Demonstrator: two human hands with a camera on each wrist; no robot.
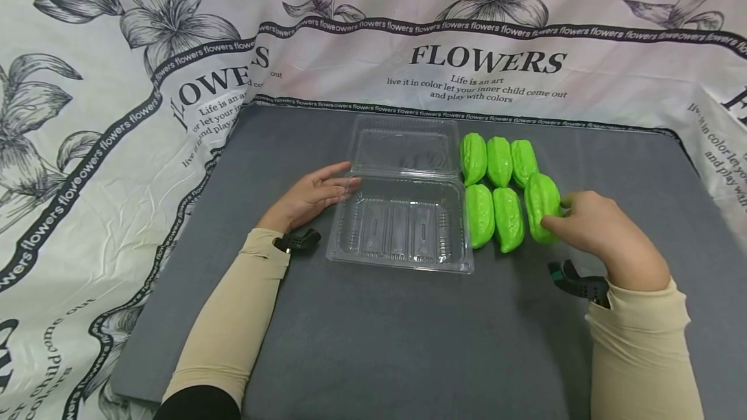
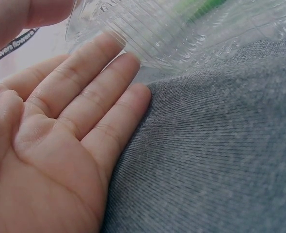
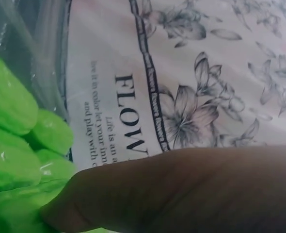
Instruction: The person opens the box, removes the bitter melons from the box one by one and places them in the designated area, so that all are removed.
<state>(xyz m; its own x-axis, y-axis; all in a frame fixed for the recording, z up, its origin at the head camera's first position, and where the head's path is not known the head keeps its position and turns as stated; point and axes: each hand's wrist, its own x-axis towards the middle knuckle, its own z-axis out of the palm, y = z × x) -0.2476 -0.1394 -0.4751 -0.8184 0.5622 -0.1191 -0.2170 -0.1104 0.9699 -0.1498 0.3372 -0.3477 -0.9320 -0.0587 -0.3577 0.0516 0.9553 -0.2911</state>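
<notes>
A clear plastic clamshell box (image 1: 403, 264) lies with its lid (image 1: 404, 141) folded back, and the base holds nothing. At the box's left edge is my left hand (image 1: 312, 196), fingers extended, the tips overlapping the rim. In the left wrist view the palm (image 2: 51, 160) shows, with nothing gripped. My right hand (image 1: 595, 222) pinches a bright green, ridged bitter melon (image 1: 541, 206) by its right side, at the near right of the group. The right wrist view shows the thumb (image 3: 99, 199) against this melon (image 3: 17, 208); the other fingers are hidden there.
Several more green melons, such as the near-left one (image 1: 480, 216) and the far-left one (image 1: 474, 157), lie in two rows right of the box. Grey cloth (image 1: 420, 342) covers the table. A flower-printed sheet (image 1: 350, 63) hangs behind and to the left.
</notes>
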